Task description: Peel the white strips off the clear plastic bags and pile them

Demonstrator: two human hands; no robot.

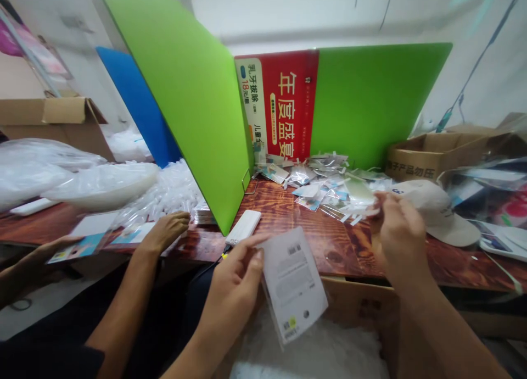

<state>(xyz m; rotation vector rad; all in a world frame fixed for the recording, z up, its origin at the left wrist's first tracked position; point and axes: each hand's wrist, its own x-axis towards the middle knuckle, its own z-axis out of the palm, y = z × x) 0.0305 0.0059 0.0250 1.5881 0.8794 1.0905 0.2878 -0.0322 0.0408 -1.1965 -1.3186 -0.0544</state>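
Note:
My left hand (pixel 236 285) is closed on the edge of a printed card (pixel 294 288), tilted, with grey text, a barcode and a yellow mark; clear plastic shows along its edge. The card hangs above an open cardboard box (pixel 358 302) with whitish plastic inside. My right hand (pixel 397 230) is pinched at the right side of a heap of clear packets (pixel 315 189) holding cards. Its fingertips meet a translucent plastic packet (pixel 357 193), slightly blurred. Just right of that hand lies a beige cap (pixel 436 211) on the wooden table (pixel 272 203).
A green divider (pixel 193 93) separates me from a co-worker, whose hands (pixel 168 230) handle similar cards. A white power bank (pixel 245 227) with a cable lies by its foot. Behind the heap stand a red sign (pixel 292 104) and green panel (pixel 370 99). A carton (pixel 424 154) stands right.

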